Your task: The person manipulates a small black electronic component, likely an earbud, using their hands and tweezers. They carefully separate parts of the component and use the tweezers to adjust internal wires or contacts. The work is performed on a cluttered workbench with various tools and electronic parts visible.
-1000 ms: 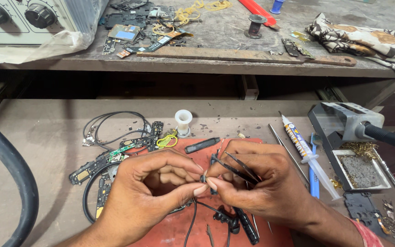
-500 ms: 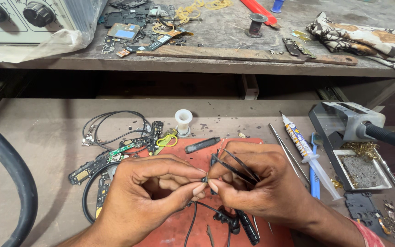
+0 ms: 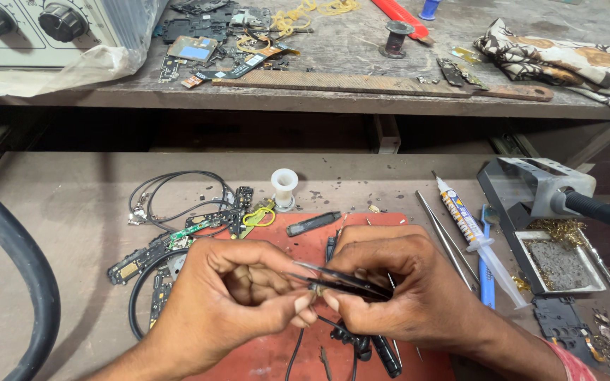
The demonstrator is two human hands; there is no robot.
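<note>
bench: worn grey workbench [image 3: 72, 212], two levels, head view looking down; raised back shelf [image 3: 361, 49] takes the parked clutter so the front stays for handwork
mat: red work mat [image 3: 305, 247] straight under both hands, so small bits show up against it
left hand: my left hand [image 3: 238, 296] curled, thumb and forefinger pinched shut on the tiny part [image 3: 317, 289], holding it steady at the tweezer tips
right hand: my right hand [image 3: 397, 289] closed round the black tweezers [image 3: 347, 282], tips squeezed nearly together and pointing left at the part; held low and flat for fine control
part: tiny, mostly hidden between fingertips, can't tell what it is; sits just above the mat, between the two hands
wires: thin dark wires [image 3: 298, 349] hang down from the pinch toward me, so it seems to be a wire end I'm working
left clutter: small circuit boards and black cable loop [image 3: 171, 204] pushed left, near but off the mat
spool: white empty spool [image 3: 284, 187] upright just behind the mat
right side: syringe tube [image 3: 471, 233], metal rods [image 3: 443, 236] and blue tool [image 3: 486, 264] laid beside the mat on my right
iron: soldering iron stand [image 3: 531, 183] with tray [image 3: 559, 261] far right, hot end away from my hands
back shelf: box with knobs [image 3: 30, 25], file [image 3: 383, 83], patterned cloth [image 3: 566, 63]
</note>
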